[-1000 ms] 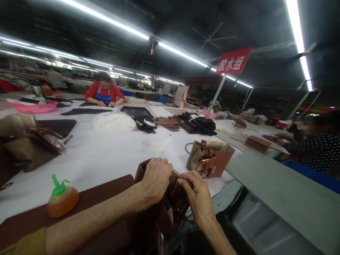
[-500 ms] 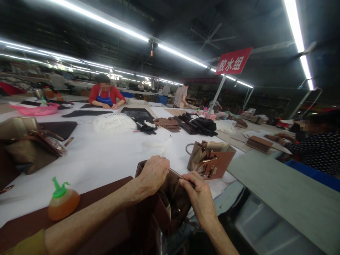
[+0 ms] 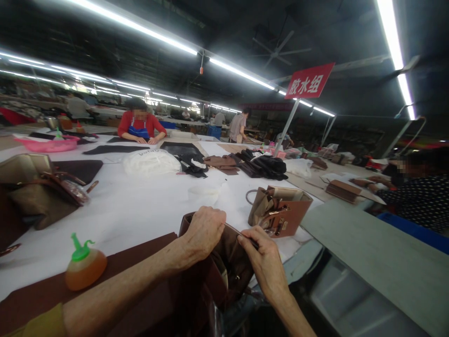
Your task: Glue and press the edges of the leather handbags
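Note:
A dark brown handbag (image 3: 229,250) stands at the near table edge, its mouth facing up and its brown lining showing. My left hand (image 3: 206,230) is closed over the bag's top edge, the fingertips hidden behind it. On the same edge, farther right, my right hand (image 3: 264,255) pinches the rim between thumb and fingers. The lower part of the bag is dark and partly hidden by my left forearm. Just beyond my right hand stands a tan-brown handbag (image 3: 294,213) with its handles folded down. A squeeze bottle (image 3: 86,271) of amber liquid with a green nozzle sits left of my forearm.
More brown handbags (image 3: 38,196) lie at the left. A brown sheet (image 3: 140,255) covers the near table edge. Across the white table (image 3: 150,206) are a white plastic bag (image 3: 152,161), dark material pieces (image 3: 263,164) and a pink basin (image 3: 45,143). Co-workers sit opposite and at the right.
Both hands keep their hold on the bag's rim, with hardly any movement. The whole view has shifted very slightly.

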Demonstrator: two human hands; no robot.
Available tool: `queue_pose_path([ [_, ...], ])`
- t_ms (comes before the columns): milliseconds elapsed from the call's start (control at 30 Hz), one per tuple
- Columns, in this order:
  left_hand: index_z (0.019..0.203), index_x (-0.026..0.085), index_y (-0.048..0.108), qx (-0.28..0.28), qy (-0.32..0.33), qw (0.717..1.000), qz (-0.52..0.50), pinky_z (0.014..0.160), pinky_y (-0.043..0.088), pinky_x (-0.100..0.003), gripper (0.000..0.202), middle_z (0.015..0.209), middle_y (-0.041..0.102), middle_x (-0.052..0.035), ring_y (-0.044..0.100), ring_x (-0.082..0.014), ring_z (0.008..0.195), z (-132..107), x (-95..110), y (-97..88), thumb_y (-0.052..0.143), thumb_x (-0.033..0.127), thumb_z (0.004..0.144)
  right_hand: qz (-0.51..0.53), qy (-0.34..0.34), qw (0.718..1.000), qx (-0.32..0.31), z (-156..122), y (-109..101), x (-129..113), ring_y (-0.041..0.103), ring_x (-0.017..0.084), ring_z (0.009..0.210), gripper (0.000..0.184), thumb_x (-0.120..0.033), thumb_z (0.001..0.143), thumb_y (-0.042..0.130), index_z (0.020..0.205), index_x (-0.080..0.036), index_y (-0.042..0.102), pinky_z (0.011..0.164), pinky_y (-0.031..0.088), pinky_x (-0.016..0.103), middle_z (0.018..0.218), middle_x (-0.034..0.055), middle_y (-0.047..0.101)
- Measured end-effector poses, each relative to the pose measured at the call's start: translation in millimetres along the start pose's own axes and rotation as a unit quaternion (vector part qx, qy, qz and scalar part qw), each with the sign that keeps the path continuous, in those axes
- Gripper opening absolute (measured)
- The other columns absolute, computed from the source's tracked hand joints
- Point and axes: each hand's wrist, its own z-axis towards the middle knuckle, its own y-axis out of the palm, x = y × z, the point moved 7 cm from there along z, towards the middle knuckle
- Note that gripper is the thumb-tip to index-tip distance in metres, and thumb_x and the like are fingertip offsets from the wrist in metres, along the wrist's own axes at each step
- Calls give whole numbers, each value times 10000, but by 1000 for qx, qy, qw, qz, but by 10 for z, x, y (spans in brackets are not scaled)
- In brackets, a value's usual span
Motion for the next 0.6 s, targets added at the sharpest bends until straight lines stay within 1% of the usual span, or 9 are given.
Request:
queue_pose_path([
  [100, 747, 184, 533, 20, -5, 1000, 3, 649, 373, -296, 170, 709, 598, -40, 540, -196, 732, -18, -8, -15, 372, 171, 803, 7, 15, 1000, 3, -8, -1, 41, 518, 164, 687, 146, -277, 809, 531, 718, -192, 608, 633, 400, 261, 724, 6, 515],
  [133, 761, 190, 525, 27, -5, 1000, 0, 644, 367, -288, 145, 702, 592, -32, 536, -191, 729, -25, -9, -23, 386, 166, 792, 11, 25, 1000, 9, -15, -16, 66, 525, 170, 709, 98, -270, 790, 555, 766, -194, 612, 643, 406, 263, 743, 7, 528],
  [167, 783, 195, 520, 34, -3, 999, -7, 644, 363, -281, 124, 703, 589, -25, 534, -188, 733, -30, -9, -31, 401, 162, 780, 16, 37, 999, 18, -26, -40, 94, 530, 176, 730, 99, -264, 766, 583, 830, -195, 612, 653, 411, 267, 763, 8, 539],
  [233, 832, 206, 520, 40, -2, 999, -27, 651, 359, -273, 127, 720, 594, -17, 534, -187, 752, -36, -13, -42, 427, 156, 761, 18, 56, 998, 34, -56, -100, 141, 527, 182, 745, 218, -256, 719, 633, 928, -197, 603, 664, 412, 274, 778, 5, 546],
  [267, 842, 209, 527, 39, 1, 999, -36, 658, 359, -273, 138, 729, 599, -16, 536, -189, 763, -36, -13, -44, 433, 155, 758, 16, 59, 998, 34, -72, -123, 153, 519, 179, 733, 228, -256, 712, 641, 930, -197, 608, 662, 406, 275, 771, 1, 540],
  [367, 778, 203, 572, 17, 16, 998, -51, 690, 355, -279, 149, 733, 615, -25, 538, -190, 775, -25, -3, -31, 432, 155, 767, 10, 49, 999, 9, -113, -151, 148, 487, 161, 688, 100, -264, 742, 610, 808, -198, 647, 646, 382, 270, 731, -7, 505],
  [400, 737, 197, 582, 10, 21, 998, -54, 690, 353, -279, 161, 725, 615, -26, 537, -185, 762, -21, 2, -26, 430, 157, 770, 14, 48, 999, 3, -122, -156, 148, 482, 159, 685, 89, -263, 756, 594, 775, -198, 653, 642, 375, 268, 723, -7, 497],
  [500, 655, 185, 585, 4, 25, 997, -67, 675, 346, -265, 188, 690, 605, -20, 524, -166, 715, -10, -9, -18, 435, 153, 765, 34, 51, 998, 4, -125, -167, 162, 486, 163, 696, 134, -263, 779, 558, 708, -191, 647, 639, 370, 267, 706, -2, 499],
  [600, 663, 186, 593, 10, 17, 996, -88, 684, 344, -260, 172, 693, 608, -13, 522, -160, 720, -5, -40, -2, 448, 146, 746, 46, 49, 998, -3, -94, -154, 167, 486, 157, 672, 178, -273, 782, 551, 655, -182, 636, 621, 365, 263, 674, -6, 494],
])
